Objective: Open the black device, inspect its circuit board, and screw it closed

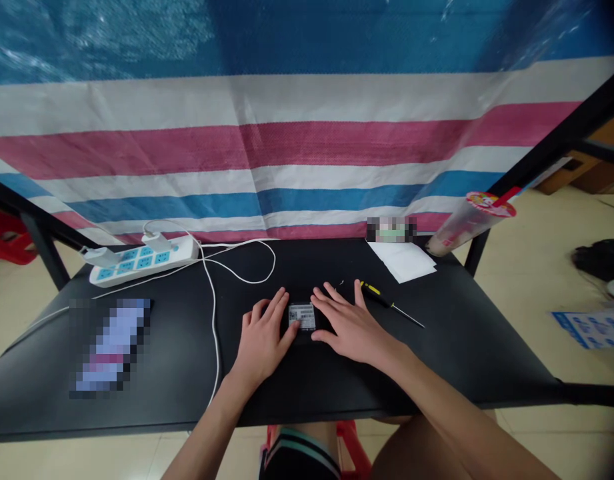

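Observation:
A small, flat, dark rectangular piece with a printed grey-white label (pixel 301 316) lies on the black table between my two hands; I cannot tell what kind of device it is. On its left side, my left hand (pixel 265 335) rests with fingers stretched forward, the thumb tip touching the label's lower edge. My right hand (pixel 347 323) lies at the right side, fingers spread, with its fingertips at the piece's upper right edge. Just beyond the right hand is a black and yellow screwdriver (pixel 381 295), its shaft pointing right. Tiny light bits (pixel 342 282) lie near its handle.
A white power strip (pixel 144 260) with plugs and a looping white cable (pixel 214 327) occupies the left. A blurred phone-like item (pixel 111 347) lies nearer. White paper (pixel 403 260) and a plastic cup (pixel 467 223) stand at back right, before a striped sheet (pixel 251 147).

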